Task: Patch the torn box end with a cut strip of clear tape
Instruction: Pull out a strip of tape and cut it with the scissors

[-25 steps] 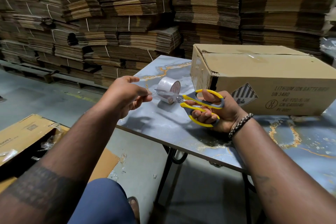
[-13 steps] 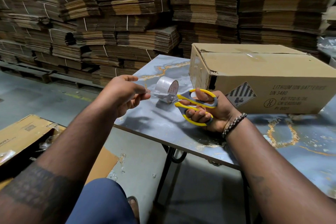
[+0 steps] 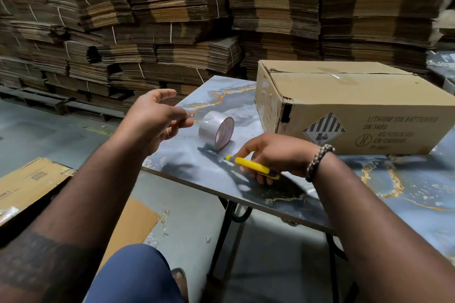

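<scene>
A brown cardboard box (image 3: 344, 106) marked for lithium ion batteries lies on the marbled blue table (image 3: 406, 192). Its left end (image 3: 269, 103) faces me and is torn, with a dark gap at the corner. A roll of clear tape (image 3: 216, 130) stands on edge on the table left of the box. My left hand (image 3: 155, 118) hovers left of the roll and pinches a short clear tape strip (image 3: 190, 114) between thumb and fingers. My right hand (image 3: 273, 155) lies low on the table, holding yellow-handled scissors (image 3: 251, 166) flat, blades pointing left under the roll.
Tall stacks of flattened cartons (image 3: 221, 19) fill the background behind the table. An open cardboard box (image 3: 32, 182) and a flat cardboard sheet (image 3: 130, 219) lie on the floor at my left. My knee (image 3: 133, 275) and the table's black legs (image 3: 224, 229) are below.
The scissors have closed through the tape and dropped to the table with my right hand. The roll now stands free on the table. My left hand has lifted away with the strip.
</scene>
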Available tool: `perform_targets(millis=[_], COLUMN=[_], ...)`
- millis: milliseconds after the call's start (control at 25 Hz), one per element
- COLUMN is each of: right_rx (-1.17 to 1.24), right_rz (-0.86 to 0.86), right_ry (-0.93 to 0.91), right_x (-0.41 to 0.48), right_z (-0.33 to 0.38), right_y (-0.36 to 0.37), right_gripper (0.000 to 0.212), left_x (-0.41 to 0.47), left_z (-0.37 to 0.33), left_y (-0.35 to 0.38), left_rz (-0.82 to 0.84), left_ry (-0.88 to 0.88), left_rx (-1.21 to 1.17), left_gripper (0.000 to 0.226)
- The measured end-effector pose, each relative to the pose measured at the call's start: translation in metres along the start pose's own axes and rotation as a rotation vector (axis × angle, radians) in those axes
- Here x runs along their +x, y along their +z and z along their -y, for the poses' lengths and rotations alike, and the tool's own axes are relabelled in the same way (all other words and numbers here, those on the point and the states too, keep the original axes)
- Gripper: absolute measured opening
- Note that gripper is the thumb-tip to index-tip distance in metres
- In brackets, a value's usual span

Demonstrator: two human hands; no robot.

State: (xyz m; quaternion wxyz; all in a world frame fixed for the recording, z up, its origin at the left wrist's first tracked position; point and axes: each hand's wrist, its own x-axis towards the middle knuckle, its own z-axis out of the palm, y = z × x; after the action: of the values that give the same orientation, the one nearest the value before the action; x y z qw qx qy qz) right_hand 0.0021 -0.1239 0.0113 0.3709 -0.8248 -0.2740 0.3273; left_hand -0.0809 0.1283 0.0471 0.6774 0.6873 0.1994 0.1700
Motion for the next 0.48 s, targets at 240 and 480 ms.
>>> perform_targets(millis=[240,480], right_rx=[-0.823,-1.076], right_rz=[-0.268,-0.349], right_ry=[-0.088,0.04], right_x=[-0.011,-0.023], right_z=[0.021,0.023], right_y=[0.019,0.031], right_gripper=[0.043,0.036], left_x=[-0.01,0.001], left_z=[0.008,0.038], left_y=[0.022,0.044], left_rz=[0.098,0.128], left_ry=[0.2,0.299], left_rx=[-0.036,-0.123], left_gripper=[0.073,0.072])
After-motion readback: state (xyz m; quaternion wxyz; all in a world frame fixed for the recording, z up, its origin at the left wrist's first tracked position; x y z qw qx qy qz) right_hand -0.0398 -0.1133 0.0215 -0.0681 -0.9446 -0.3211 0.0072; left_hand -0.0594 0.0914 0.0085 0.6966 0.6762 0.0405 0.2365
